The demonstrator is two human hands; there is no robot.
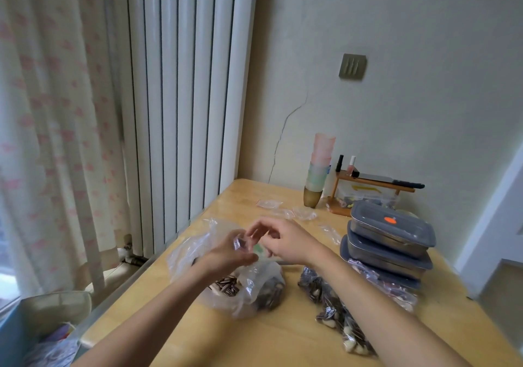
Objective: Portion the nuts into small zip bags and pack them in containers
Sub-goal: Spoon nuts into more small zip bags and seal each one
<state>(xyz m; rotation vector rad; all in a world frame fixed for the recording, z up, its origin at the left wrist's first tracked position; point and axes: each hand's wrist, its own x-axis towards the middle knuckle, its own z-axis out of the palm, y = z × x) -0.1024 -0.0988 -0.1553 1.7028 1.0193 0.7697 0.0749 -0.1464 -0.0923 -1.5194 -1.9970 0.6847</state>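
Both your hands met above the big open bag of nuts (243,287), which sat on the tabletop (226,335) directly below them. Your left hand (232,249) had its fingers (249,257) curled round a small zip bag (240,244), gripping it from the left side. Your right hand (288,242) pinched the same small bag from the right, thumb and forefinger together near a green patch (258,249) on it, the other fingers raised and loosely spread. The bag was too small and blurred to tell whether its mouth was open or sealed.

Key relation: the small bag lay between the two hands, its long axis running roughly left to right from one grip to the other, with the supply of nuts straight underneath. Neither hand was nearer; both were already on it. Judgement: you were either opening the mouth to fill it or pressing the seal, and in both cases the move ran along that left-right axis.

Filled small bags (339,310) lay in a row on the tabletop just right of the big bag, under your right forearm. The stacked lidded containers (390,239) stood farther right, well apart from your hands, lids on. Empty small bags (285,211) lay scattered beyond your hands. Risk noted: a tilt could spill the contents.
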